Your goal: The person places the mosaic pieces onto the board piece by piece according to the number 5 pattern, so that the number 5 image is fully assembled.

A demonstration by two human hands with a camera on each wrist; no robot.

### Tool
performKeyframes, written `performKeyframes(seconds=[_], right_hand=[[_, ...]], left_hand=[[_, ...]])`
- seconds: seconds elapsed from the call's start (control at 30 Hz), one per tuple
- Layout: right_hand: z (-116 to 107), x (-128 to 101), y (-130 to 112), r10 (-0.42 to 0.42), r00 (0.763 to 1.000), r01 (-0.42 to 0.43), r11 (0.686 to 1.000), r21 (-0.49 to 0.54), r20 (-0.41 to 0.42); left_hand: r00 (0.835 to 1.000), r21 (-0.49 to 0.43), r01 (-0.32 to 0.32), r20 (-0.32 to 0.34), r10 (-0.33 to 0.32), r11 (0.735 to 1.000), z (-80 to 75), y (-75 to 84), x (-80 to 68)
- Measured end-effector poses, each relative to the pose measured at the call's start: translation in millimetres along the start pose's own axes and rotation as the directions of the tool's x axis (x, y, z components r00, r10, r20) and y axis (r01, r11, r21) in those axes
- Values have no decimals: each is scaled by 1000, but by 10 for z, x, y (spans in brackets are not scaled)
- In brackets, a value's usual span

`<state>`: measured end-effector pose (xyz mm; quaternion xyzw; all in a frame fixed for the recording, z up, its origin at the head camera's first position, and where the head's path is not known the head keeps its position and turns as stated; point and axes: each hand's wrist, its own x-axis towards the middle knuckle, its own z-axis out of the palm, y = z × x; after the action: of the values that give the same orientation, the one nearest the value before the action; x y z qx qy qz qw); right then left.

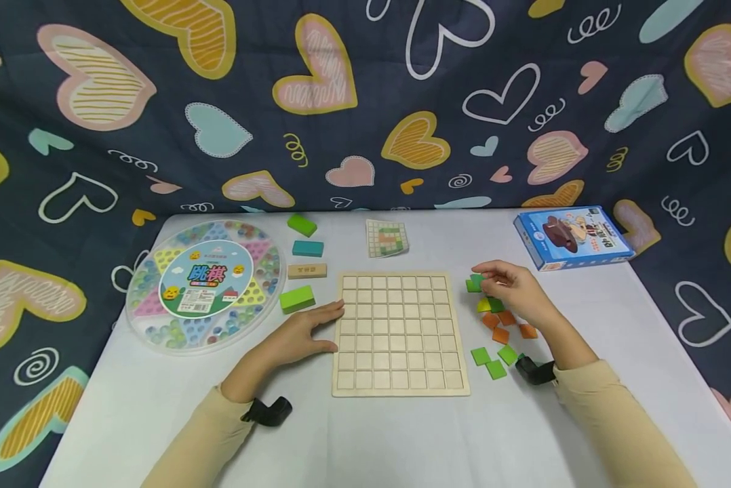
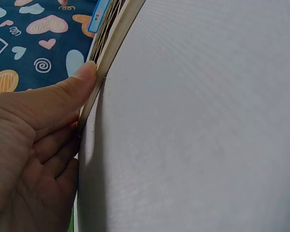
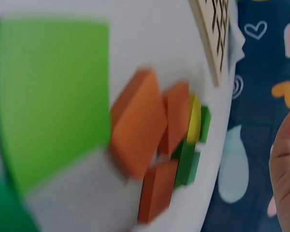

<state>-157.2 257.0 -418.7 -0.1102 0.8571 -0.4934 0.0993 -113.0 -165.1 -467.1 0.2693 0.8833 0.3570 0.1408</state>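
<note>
A bare wooden grid board lies flat in the middle of the white table. My left hand rests open against the board's left edge. In the left wrist view its thumb presses the board's rim. My right hand is to the right of the board and pinches a green tile at the top of a loose pile. Below it lie a yellow tile, orange tiles and more green tiles. The right wrist view shows blurred orange tiles, a large green tile and the hand's edge.
A round clear marble-game box sits at the left. Between it and the board lie green blocks, a teal block and a wooden block. A pattern card lies behind the board, and a blue box is at the far right.
</note>
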Motion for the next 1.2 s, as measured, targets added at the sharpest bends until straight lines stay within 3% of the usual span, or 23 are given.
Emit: performKeyframes(seconds=[0.2,0.57,1.0,1.2], right_hand=[[190,72,-87,-40,999,40,999,25,-6],[534,192,-218,-85,986,64,987,145,143],[951,461,-366,-56,984,31,989,145,167],[1071,600,-417,-65,980,55,997,57,188]], left_hand=[[1000,3,0,-6,0,1000,1,3,-8],[1000,12,-2,0,2,1000,-19,20,-1],[1000,1,14,10,-14,1000,-8,12,-9],[1000,-1,14,11,-14,1000,-16,-3,-6]])
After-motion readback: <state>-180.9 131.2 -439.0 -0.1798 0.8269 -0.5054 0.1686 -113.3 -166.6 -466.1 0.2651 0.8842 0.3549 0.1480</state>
